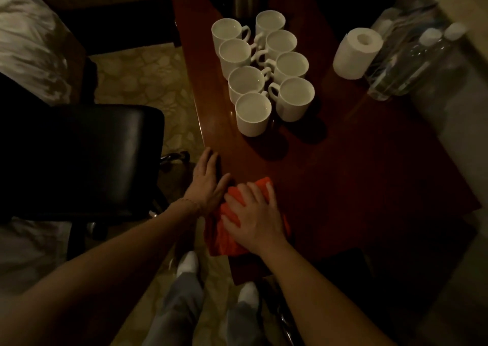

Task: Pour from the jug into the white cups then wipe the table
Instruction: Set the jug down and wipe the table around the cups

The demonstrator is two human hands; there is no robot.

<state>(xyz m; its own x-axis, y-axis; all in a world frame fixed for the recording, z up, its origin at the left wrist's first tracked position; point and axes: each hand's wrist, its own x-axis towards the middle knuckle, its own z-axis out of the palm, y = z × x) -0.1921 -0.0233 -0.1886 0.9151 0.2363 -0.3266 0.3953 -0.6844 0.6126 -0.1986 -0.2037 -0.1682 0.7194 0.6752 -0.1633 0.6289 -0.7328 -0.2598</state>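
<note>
Dim wooden counter (343, 160): I'm pressing my flat right hand (257, 217) on the orange cloth (224, 240), left hand (208, 180) resting relaxed alongside; white cups (260, 70) seemingly filled.

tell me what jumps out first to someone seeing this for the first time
The orange cloth at the near edge of the dark wooden table stands out most, pressed flat under the right hand, with the left hand resting on the table edge beside it. Farther back, eight white cups stand in two close rows, with a paper towel roll to their right.
</note>
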